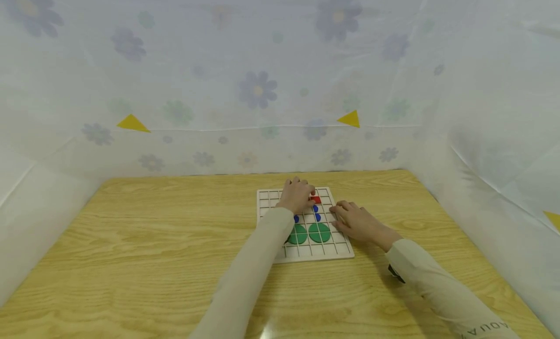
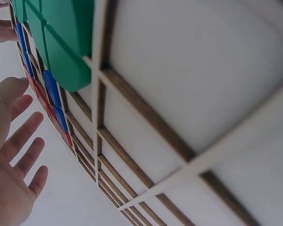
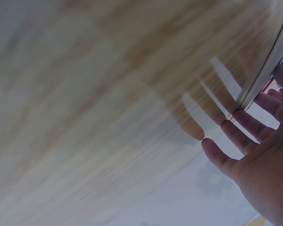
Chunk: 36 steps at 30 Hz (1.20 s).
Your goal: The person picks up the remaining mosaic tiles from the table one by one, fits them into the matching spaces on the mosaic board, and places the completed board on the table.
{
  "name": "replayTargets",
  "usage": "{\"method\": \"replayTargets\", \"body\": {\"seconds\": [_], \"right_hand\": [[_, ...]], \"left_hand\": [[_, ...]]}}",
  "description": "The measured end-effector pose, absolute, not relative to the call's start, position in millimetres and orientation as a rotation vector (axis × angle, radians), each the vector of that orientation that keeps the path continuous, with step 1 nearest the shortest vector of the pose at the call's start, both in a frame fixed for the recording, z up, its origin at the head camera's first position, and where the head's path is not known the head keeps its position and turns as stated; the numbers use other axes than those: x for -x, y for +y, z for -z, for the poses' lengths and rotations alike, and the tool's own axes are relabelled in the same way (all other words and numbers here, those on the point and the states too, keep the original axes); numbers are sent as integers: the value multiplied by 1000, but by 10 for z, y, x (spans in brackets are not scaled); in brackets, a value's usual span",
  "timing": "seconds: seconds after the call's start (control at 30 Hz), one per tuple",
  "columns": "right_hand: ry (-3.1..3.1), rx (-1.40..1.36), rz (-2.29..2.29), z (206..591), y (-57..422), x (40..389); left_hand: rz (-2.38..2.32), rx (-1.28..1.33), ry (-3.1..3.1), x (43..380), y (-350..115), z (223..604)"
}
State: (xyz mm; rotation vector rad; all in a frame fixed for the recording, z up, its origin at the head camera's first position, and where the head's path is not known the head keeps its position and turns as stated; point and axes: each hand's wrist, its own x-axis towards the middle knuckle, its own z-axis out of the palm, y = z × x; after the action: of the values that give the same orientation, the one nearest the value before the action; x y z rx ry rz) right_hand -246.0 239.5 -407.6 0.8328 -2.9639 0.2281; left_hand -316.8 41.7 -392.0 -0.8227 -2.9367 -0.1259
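A white grid board [image 1: 325, 250] with dark-bottomed grooves lies on the table. Two green round shapes [image 1: 320, 233] fill cells in its nearer half, with small blue pieces [image 1: 317, 217] beyond them. Over the far part of the board, my left hand [image 1: 296, 195] reaches to a red piece [image 1: 316, 200]. In the left wrist view, that left hand [image 2: 12, 155] has its fingers spread, the thumb close to the red pieces [image 2: 43, 101]. My right hand [image 1: 356, 221] rests at the board's right edge, fingers loosely extended. The left hand and sleeve cover part of the grid.
The wood-grain table [image 1: 153, 246] extends to both sides of the board. Pale sheets with a flower print [image 1: 258, 89] enclose the back and sides. Yellow triangles [image 1: 350, 119] mark the back sheet. A small dark object [image 1: 395, 274] sits under the right sleeve.
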Motion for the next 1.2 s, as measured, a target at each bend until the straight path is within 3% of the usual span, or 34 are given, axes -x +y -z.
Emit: {"method": "replayTargets", "body": {"seconds": [0.5,1.2], "right_hand": [[-2984,-830,-254,4051,2421,2516],[-2983,-835,-421,4026,2563,2614]], "left_hand": [[175,962,-2882,3116,145,3788],[393,803,-2882,3062,-880,3808]]}}
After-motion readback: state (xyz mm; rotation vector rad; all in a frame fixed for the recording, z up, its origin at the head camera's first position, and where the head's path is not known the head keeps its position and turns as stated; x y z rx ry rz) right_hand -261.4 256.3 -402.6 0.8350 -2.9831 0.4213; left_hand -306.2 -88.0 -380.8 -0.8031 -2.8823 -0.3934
